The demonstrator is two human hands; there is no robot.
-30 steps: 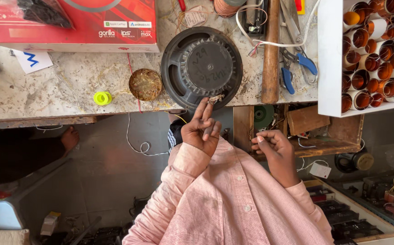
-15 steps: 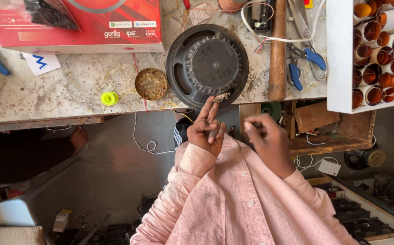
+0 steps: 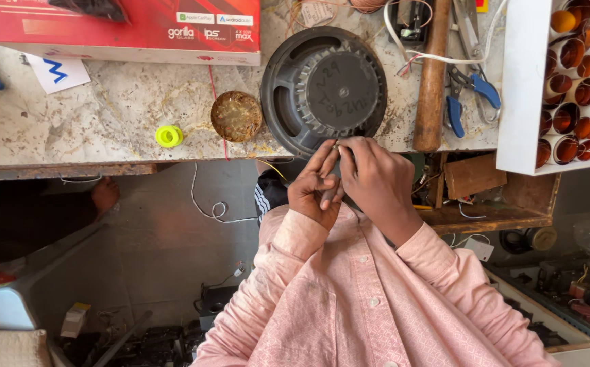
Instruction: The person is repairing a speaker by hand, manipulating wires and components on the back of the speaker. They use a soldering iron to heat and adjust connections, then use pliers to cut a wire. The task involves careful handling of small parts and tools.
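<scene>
A round black speaker lies back-up on the marble worktop, its near rim at the table's edge. My left hand pinches a small part at that near rim, thumb and fingers closed on it. Pressed against it from the right, my right hand has its fingertips closed on the same spot. What the fingers hold is too small and too covered to name. Both sleeves are pink.
A round brass-coloured tin and a yellow ring lie left of the speaker. A wooden hammer handle and blue-handled pliers lie to its right. A red box sits at the back. A white rack of orange tubes stands at right.
My right hand has come up from the lower right and joined my left hand at the speaker's near rim. The left hand has stayed at the rim.
</scene>
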